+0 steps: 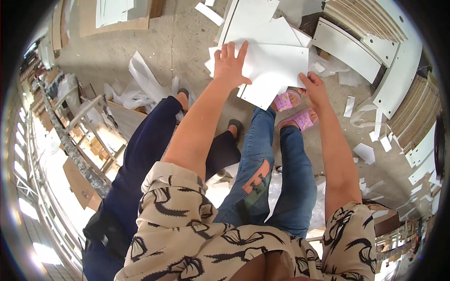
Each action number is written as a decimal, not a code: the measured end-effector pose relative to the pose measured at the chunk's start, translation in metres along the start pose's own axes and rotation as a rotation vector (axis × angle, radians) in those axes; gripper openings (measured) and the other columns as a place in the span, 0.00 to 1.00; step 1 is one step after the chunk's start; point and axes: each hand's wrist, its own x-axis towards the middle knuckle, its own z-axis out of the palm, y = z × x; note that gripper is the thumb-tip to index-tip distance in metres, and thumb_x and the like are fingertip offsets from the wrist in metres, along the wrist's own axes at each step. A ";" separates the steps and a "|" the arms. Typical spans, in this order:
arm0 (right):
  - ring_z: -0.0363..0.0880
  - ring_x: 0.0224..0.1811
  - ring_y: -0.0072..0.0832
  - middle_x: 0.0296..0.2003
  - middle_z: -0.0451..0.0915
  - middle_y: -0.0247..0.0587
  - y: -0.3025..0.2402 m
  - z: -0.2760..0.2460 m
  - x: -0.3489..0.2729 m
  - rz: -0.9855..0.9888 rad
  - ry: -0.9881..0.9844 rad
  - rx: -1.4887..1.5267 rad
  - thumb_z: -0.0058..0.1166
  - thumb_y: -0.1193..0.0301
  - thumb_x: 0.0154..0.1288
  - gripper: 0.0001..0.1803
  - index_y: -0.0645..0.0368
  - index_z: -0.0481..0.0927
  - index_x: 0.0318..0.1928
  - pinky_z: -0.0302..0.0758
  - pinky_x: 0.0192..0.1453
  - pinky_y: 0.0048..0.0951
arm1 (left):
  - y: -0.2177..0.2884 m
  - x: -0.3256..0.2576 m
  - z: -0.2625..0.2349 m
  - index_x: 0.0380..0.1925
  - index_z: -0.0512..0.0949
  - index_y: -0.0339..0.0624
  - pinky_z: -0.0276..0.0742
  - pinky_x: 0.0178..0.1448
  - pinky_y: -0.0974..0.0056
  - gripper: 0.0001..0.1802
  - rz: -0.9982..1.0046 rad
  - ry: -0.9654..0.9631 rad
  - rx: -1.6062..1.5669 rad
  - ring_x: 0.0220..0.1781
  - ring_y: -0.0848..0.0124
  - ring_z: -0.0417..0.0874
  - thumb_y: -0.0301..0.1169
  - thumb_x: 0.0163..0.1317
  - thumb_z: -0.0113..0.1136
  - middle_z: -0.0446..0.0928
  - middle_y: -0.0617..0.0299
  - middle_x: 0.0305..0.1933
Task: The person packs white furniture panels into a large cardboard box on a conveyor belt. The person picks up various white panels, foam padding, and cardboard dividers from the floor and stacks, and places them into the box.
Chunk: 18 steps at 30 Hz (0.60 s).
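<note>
In front of me, a thin white panel (277,60) lies on a pile of other white boards (248,18) of mixed shapes. My left hand (228,66) rests on its left part, fingers spread and pointing away from me. At the right corner of the same panel my right hand (314,90) pinches the edge between thumb and fingers. A narrower white piece with small holes (257,96) sticks out from under the panel toward my knees. The rest of that piece is hidden beneath the panel.
Curved white boards (346,49) and stacked brown-edged panels (416,110) stand at the right. Clear plastic sheeting (143,77) lies to the left. A person in dark trousers (145,145) is close on my left. White scraps (364,153) litter the concrete floor (187,37).
</note>
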 end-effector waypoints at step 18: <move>0.71 0.30 0.17 0.34 0.75 0.31 -0.022 0.003 0.035 -0.221 0.116 -0.273 0.60 0.61 0.57 0.22 0.57 0.74 0.50 0.69 0.29 0.21 | 0.014 -0.052 0.070 0.40 0.69 0.41 0.63 0.49 0.55 0.34 -0.452 0.168 -0.564 0.46 0.56 0.70 0.46 0.34 0.73 0.69 0.54 0.40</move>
